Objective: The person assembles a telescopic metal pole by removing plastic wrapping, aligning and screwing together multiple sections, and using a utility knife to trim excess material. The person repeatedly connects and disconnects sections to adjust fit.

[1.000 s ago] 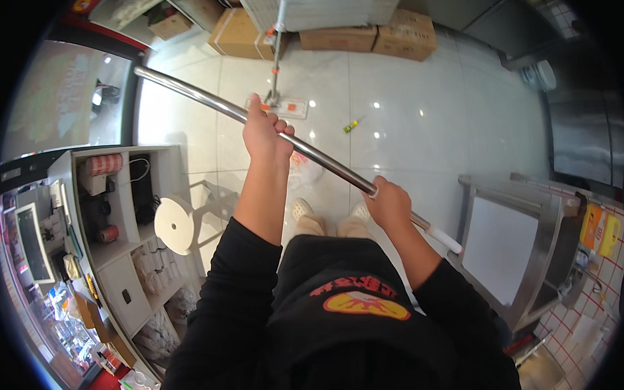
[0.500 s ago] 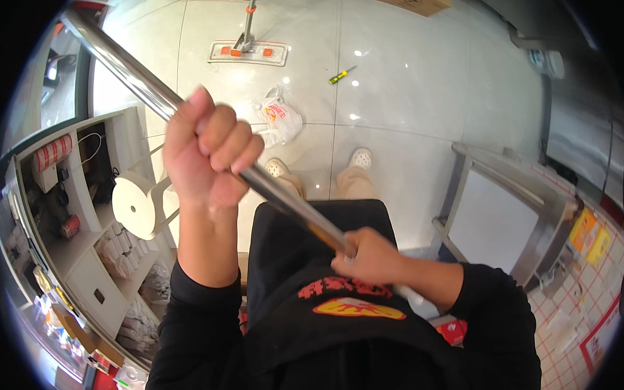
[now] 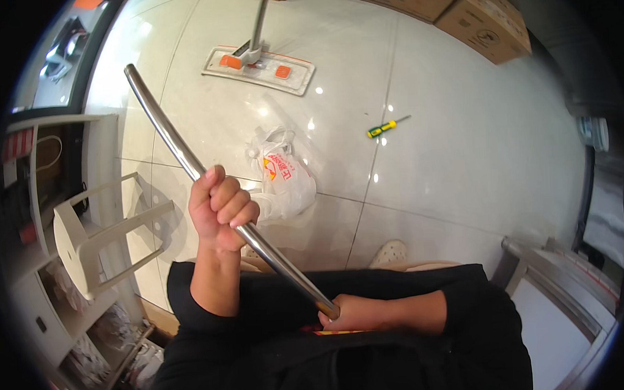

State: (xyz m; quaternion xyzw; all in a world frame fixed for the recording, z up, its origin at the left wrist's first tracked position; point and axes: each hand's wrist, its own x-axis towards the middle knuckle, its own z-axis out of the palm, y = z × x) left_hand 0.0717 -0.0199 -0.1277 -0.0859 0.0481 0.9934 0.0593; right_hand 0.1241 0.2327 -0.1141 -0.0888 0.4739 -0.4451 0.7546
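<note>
A long shiny metal tube (image 3: 165, 124) slants from the upper left down to my waist. My left hand (image 3: 223, 206) is wrapped in a fist around its middle. Down at the tube's lower end, my right hand (image 3: 350, 312) grips it close to my black apron; most of those fingers are hidden. Beyond the tube, a white plastic bag (image 3: 284, 179) with red and yellow print lies crumpled on the tiled floor. A screwdriver (image 3: 383, 128) with a green and yellow handle lies farther off to the right.
A flat mop (image 3: 266, 71) rests on the floor ahead. Cardboard boxes (image 3: 485, 24) line the far edge. A cream stool (image 3: 87, 251) lies tipped at left beside white shelves (image 3: 34, 308). A metal-framed unit (image 3: 556, 303) stands at right.
My view has tilted forward, so the floor things appear larger and lower. The tube's far end is lower in view and its slant steeper. Both hands still hold it.
</note>
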